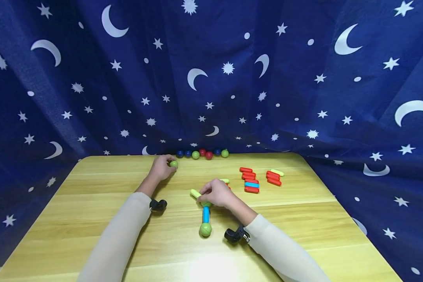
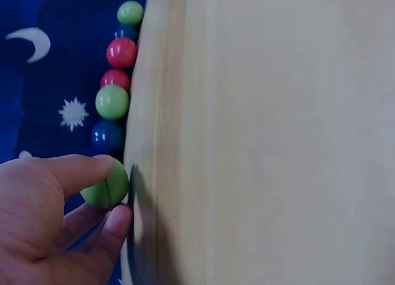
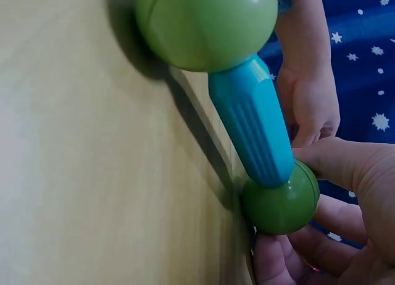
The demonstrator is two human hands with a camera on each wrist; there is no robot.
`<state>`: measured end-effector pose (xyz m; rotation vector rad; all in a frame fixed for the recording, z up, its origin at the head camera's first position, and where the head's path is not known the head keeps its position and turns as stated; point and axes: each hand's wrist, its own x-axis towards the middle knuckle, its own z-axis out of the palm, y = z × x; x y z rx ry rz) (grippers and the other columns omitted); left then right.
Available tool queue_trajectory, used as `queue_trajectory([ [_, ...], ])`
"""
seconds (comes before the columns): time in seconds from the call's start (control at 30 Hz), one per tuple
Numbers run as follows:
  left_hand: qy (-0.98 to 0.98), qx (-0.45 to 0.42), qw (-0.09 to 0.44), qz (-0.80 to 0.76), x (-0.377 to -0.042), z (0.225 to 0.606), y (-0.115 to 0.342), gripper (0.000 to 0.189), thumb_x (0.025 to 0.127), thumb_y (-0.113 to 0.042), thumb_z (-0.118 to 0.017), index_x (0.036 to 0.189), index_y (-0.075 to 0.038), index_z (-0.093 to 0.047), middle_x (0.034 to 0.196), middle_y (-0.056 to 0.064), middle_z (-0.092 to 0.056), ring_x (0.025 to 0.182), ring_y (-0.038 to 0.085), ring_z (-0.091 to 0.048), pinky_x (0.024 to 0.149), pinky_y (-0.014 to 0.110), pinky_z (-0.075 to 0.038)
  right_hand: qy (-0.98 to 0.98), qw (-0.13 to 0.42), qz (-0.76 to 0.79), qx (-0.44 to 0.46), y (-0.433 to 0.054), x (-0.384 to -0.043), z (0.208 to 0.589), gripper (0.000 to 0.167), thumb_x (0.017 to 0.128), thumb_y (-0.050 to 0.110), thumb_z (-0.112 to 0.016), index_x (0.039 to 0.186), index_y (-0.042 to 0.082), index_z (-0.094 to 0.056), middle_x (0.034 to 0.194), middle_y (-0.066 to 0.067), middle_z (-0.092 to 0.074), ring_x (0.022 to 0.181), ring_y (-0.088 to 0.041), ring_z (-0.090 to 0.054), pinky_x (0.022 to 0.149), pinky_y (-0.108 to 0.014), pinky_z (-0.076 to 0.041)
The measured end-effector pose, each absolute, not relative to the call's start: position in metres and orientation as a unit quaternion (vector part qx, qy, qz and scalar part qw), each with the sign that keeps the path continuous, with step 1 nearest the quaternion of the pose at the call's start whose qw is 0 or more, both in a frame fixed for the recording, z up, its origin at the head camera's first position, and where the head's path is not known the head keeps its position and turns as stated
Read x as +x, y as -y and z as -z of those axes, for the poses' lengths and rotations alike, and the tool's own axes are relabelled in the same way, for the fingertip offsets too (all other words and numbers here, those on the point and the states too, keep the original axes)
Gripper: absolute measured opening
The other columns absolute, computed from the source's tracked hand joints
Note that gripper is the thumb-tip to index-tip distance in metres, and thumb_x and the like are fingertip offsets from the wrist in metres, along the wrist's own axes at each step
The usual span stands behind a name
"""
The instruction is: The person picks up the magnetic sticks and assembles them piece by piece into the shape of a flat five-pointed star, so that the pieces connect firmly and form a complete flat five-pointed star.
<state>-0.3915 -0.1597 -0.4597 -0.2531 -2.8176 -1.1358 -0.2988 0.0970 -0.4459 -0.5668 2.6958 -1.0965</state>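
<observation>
At the far left part of the table, my left hand [image 1: 161, 168] pinches a green ball [image 2: 110, 185] between thumb and fingers. My right hand [image 1: 216, 192] grips the far green ball [image 3: 281, 206] of a small assembly near the table's middle. From that ball a ribbed blue rod [image 1: 206, 214] runs toward me to another green ball [image 1: 205, 230]. A pale yellow-green rod [image 1: 195, 193] sticks out to the left past my right thumb. The fingers partly cover the gripped ball in the head view.
Along the back edge of the table [image 1: 102, 188] sits a row of blue, green and red balls [image 1: 209, 155]. Several red rods [image 1: 252, 190], a blue rod [image 1: 252, 185] and a yellow-green rod [image 1: 277, 172] lie right of my right hand. A star-patterned curtain [image 1: 211, 78] hangs behind.
</observation>
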Motion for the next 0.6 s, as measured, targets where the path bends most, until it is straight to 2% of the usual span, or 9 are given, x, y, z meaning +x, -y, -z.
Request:
queue_trajectory([
  [0.23,0.909,-0.120,0.039,0.397,-0.367,0.460,0.157,0.029,0.087,-0.006,-0.078,0.113,0.002,-0.069,0.109,0.019,-0.073,0.098,0.032,-0.069,0.090,0.045,-0.056,-0.895,0.077,0.397,-0.189,-0.099,-0.294,0.448,0.020,0.082,0.016,-0.085,0.099,0.006,-0.080,0.085,-0.004,-0.078,0.074,-0.005,-0.064,0.067,-0.023,-0.052],
  [0.37,0.902,-0.136,0.008,0.410,-0.352,0.461,0.155,0.027,0.086,-0.007,-0.081,0.110,-0.001,-0.071,0.104,0.014,-0.074,0.095,0.025,-0.069,0.088,0.040,-0.056,-0.892,0.076,0.404,-0.188,-0.101,-0.293,0.449,0.021,0.082,0.015,-0.085,0.101,0.005,-0.080,0.085,-0.003,-0.077,0.074,-0.005,-0.064,0.067,-0.023,-0.052],
  [0.6,0.888,-0.154,-0.040,0.432,-0.330,0.460,0.156,0.028,0.086,-0.005,-0.080,0.114,-0.004,-0.073,0.109,0.011,-0.074,0.097,0.022,-0.069,0.086,0.037,-0.057,-0.889,0.075,0.410,-0.190,-0.103,-0.291,0.450,0.016,0.083,0.018,-0.085,0.094,0.009,-0.081,0.084,-0.001,-0.077,0.073,-0.005,-0.061,0.064,-0.023,-0.050],
])
